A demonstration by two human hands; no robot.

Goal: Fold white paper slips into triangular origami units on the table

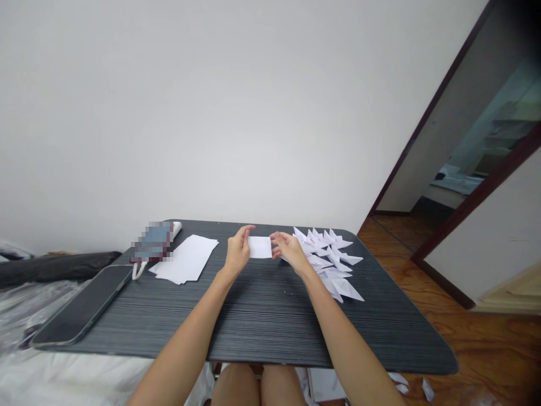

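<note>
Between my two hands a small white folded paper (260, 247) is held up over the dark table (262, 316). My left hand (239, 248) grips its left edge, with the index finger reaching past the top corner. At the right edge, the fingers of my right hand (288, 249) pinch the paper, thumb side up. Just right of my right hand lies a heap of pointed folded paper pieces (336, 262), partly hidden by my hand and forearm. Left of my left hand is a loose stack of white paper sheets (190, 256).
A phone (84, 304) lies along the table's left edge. Behind it is a pixelated item (153, 241) with a white strap. A white wall (253, 113) rises behind the table. Paper scraps (428, 389) lie on the wooden floor (477, 338) at the right, near a doorway.
</note>
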